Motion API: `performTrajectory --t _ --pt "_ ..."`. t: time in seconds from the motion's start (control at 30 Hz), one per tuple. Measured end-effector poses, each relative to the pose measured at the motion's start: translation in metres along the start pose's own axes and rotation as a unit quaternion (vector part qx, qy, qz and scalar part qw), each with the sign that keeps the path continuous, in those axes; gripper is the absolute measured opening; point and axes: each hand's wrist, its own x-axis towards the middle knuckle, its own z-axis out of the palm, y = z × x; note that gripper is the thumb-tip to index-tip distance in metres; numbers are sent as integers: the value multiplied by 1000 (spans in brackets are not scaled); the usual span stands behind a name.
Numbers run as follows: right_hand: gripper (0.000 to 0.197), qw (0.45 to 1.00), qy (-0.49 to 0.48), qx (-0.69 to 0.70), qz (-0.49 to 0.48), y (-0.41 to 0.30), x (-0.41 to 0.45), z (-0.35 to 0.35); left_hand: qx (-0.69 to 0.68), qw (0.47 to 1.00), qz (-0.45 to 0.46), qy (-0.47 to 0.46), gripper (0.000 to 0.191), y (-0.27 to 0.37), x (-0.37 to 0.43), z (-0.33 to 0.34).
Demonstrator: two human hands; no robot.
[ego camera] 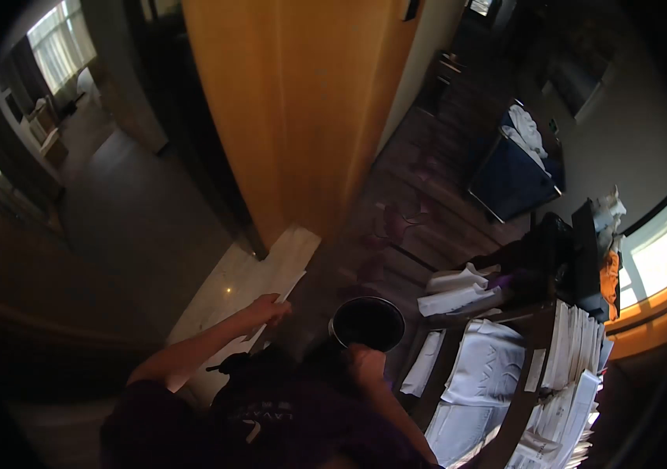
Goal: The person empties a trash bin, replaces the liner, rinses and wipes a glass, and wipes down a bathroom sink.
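Note:
My left hand (269,311) is held out over the pale stone threshold (210,305), its fingers curled around a thin, flat white item (292,284). At the rim of a round black bin (368,323), my right hand (367,360) grips the near edge. The bin's inside is dark, so its contents cannot be made out. Just right of the bin, folded white linens (456,298) lie on a dark housekeeping cart.
A wooden door (292,117) stands ahead, with a room to its left. Along the corridor is a blue linen cart (512,170) holding white cloth. The near cart (506,404) carries folded towels and upright paper-like packets (573,346) at the right.

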Motion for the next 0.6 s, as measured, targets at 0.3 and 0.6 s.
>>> performTrajectory --t 0.3,0.6 --pt "14 919 -149 25 -364 -239 198 80 -353 908 -8 227 61 -140 -152 -210" --pt "9 720 -196 47 -664 -466 333 170 -552 786 37 275 41 -185 -123 -337"
